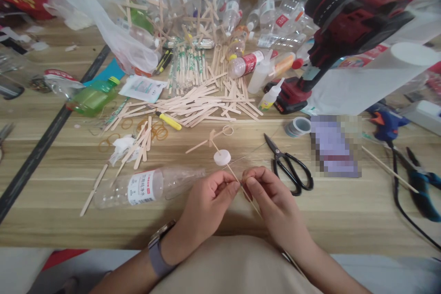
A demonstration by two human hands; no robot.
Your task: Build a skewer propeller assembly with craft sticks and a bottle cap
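My left hand (212, 197), a watch on its wrist, pinches a thin wooden skewer (232, 172). The skewer runs through a white bottle cap (222, 157) and carries crossed wooden pieces (203, 144) with a small ring at its far end. My right hand (272, 197) is closed, thumb and fingertip pressed together against the skewer near the left fingertips; what lies between them is hidden. A fine dark strand shows faintly by the cap. Left of my hands lies a clear plastic bottle (146, 187) on its side. Black-handled scissors (289, 163) rest to the right.
Loose craft sticks (196, 105) spread across the table's middle, with plastic bottles (267, 9) piled behind. A red and black power drill (310, 64) stands upright at right, near a tape roll (298, 126), a blue glue gun (387, 121) and pliers (422, 188). Rubber bands (160, 131) lie left.
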